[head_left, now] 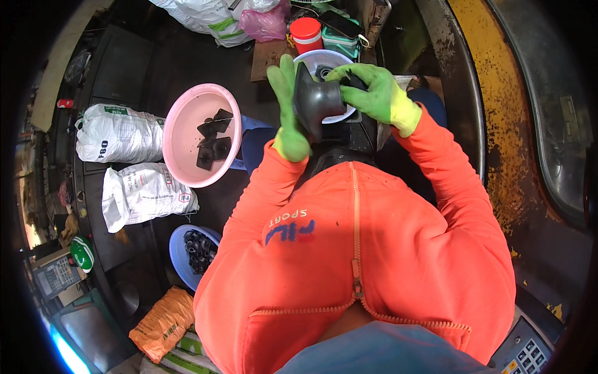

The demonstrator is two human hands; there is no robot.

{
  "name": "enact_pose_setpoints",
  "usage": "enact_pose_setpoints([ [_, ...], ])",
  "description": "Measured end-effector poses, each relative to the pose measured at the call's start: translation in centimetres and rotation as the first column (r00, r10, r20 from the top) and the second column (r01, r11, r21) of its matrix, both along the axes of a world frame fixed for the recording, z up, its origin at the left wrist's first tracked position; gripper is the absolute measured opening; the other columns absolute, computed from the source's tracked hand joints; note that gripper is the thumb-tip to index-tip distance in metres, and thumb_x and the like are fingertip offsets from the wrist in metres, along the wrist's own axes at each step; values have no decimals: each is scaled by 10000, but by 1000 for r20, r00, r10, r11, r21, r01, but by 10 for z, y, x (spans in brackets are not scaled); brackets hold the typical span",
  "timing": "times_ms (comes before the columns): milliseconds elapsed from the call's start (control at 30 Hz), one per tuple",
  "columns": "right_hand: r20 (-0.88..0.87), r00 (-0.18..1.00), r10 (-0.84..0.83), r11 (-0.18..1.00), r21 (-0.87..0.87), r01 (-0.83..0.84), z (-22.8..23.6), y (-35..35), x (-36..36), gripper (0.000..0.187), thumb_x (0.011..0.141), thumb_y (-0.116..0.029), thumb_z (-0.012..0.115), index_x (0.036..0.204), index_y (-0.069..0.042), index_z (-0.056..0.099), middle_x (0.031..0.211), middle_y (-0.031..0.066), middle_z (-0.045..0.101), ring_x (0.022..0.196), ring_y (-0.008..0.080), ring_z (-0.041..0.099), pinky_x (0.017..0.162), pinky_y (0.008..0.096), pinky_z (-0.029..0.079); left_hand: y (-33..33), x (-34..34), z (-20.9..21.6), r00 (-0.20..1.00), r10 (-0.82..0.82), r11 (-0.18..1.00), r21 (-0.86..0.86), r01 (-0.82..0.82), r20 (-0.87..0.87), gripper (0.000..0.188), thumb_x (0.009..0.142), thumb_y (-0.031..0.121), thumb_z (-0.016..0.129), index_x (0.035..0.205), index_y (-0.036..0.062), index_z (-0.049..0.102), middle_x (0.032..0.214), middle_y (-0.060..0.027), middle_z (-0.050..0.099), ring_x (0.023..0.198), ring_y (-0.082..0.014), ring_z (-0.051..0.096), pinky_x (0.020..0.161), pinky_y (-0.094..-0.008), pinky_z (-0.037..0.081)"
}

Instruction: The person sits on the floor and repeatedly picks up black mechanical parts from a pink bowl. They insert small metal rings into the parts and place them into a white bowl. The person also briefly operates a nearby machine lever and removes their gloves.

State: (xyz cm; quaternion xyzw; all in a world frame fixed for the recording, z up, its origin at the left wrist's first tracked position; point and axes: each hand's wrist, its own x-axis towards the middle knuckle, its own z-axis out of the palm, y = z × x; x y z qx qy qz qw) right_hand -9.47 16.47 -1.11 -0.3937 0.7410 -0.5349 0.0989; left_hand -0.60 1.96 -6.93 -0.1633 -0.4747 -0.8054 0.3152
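Note:
My right hand [377, 96], in a green and yellow glove, grips the narrow end of a black rubber boot [316, 103]. This smooth piece flares into a wide flange on its left side. My left hand [286, 109], gloved the same way, stands upright against or just beside the flange with its fingers stretched out. Whether the palm touches the flange I cannot tell. Below and behind both hands is a pale lavender basket [346, 57] with small dark parts in it, partly hidden by the boot and my right hand.
To the left, a pink basin [177, 134] holds several black flanged pieces. A blue basin [177, 255] of small black parts sits lower down. White sacks [118, 134] lie beyond the pink basin. Ahead stands a red-lidded container [306, 34]. Rusty yellow machinery [483, 81] borders the right.

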Motion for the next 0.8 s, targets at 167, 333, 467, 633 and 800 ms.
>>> enact_pose_setpoints([
  [167,-769,571,286,953,167,-252,5,3,-11,385,646,-44,765,1009,-82,641,907,51,675,727,284,652,614,315,525,-12,13,-3,708,-658,691,581,430,258,972,763,687,593,1433,31,337,1345,-174,480,1186,-337,511,986,-486,436],
  [333,101,990,99,995,-28,-96,-1,13,-5,236,884,-64,629,1105,17,605,930,55,685,868,120,633,707,292,501,-20,8,-13,760,-610,679,644,353,227,811,795,486,600,1389,-22,379,1232,-241,544,1089,-358,565,919,-501,490],
  [467,-400,911,102,994,73,-80,-16,17,-6,312,898,-157,586,1202,-91,600,900,65,664,761,207,659,673,316,530,-25,7,-7,779,-548,719,647,253,304,752,772,442,576,1337,-32,431,1186,-245,558,1044,-377,586,913,-505,500],
  [633,-589,791,163,982,177,-70,-24,20,-7,339,862,-136,614,1201,-129,615,895,60,668,741,262,654,626,356,532,-21,4,5,770,-559,745,593,305,306,726,775,405,548,1338,-34,416,1210,-229,547,1065,-367,573,923,-491,492],
  [800,-544,826,147,987,141,-83,-25,19,0,290,874,-128,608,1163,-110,627,928,84,674,771,283,660,651,360,538,-23,6,17,804,-513,799,509,320,301,770,748,354,584,1387,-12,361,1202,-200,535,1035,-351,570,904,-448,494],
])
